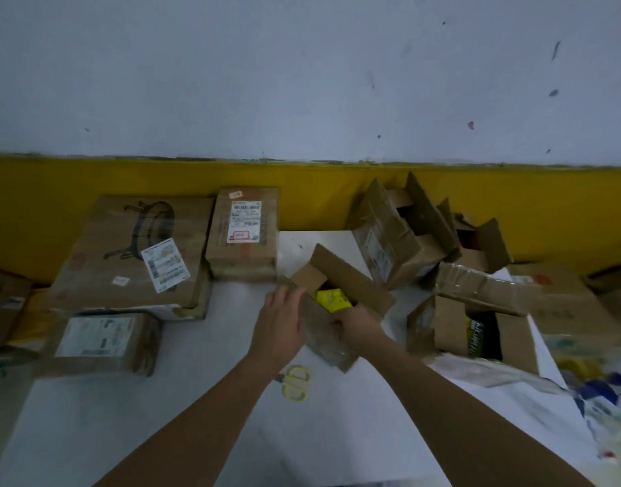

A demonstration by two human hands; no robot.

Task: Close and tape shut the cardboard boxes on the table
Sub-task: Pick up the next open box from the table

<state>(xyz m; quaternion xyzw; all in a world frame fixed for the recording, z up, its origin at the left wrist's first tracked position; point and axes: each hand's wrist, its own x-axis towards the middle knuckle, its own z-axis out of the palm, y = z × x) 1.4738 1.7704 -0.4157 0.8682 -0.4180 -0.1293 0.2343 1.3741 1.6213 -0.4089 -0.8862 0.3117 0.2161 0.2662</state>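
A small open cardboard box (344, 275) sits in the middle of the white table (196, 416), its flaps up and a yellow item (331, 299) showing inside. My left hand (282, 325) rests on the near left flap of this box. My right hand (358, 326) grips the box's near right side, fingers partly hidden behind the flap. Two more open boxes stand to the right: one tilted against the wall (400, 233) and one nearer (477, 325) with dark contents.
Closed, labelled boxes are stacked at the left: a large flat one (133, 254), a smaller one (244, 233) and a low one (101, 342). Yellow-handled scissors (295, 383) lie just below my left wrist. Plastic bags (600, 398) crowd the right edge. A yellow-and-white wall backs the table.
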